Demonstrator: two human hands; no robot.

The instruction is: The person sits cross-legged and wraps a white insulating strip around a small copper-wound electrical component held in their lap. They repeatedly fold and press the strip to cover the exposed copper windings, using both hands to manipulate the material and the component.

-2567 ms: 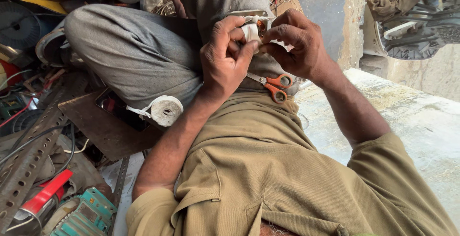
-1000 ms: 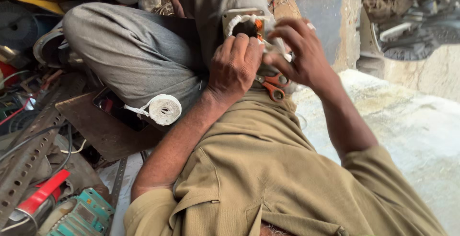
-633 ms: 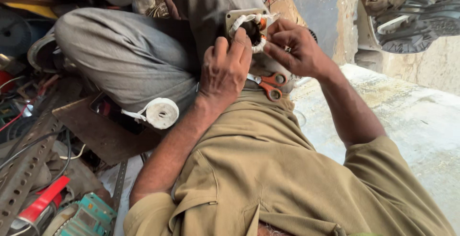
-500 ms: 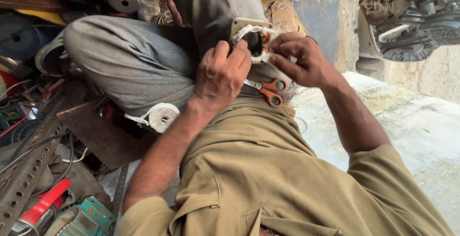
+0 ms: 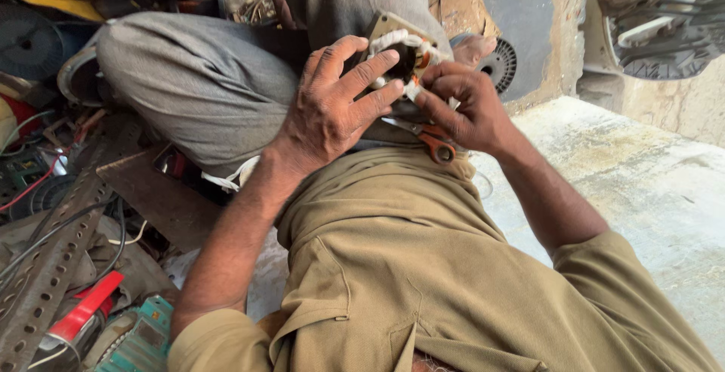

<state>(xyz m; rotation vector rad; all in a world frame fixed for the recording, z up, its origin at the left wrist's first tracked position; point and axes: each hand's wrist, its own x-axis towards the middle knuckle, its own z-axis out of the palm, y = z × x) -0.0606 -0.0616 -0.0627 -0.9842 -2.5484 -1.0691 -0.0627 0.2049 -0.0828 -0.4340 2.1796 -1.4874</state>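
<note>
- Stator (image 5: 400, 58) with white-wrapped windings is sitting above our lap, tilted toward us.
- Left hand (image 5: 332, 111) is gripping its near side.
- Right hand (image 5: 461, 108) is pinching its winding, orange-handled scissors (image 5: 434, 139) hanging beneath.

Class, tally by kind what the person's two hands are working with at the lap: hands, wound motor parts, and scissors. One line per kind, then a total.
Hands: 2, the left hand and the right hand, both on the wound part.
Square metal motor stator with white-wrapped windings: 1.
Orange-handled scissors, under the right hand: 1.
Total: 4.
</note>
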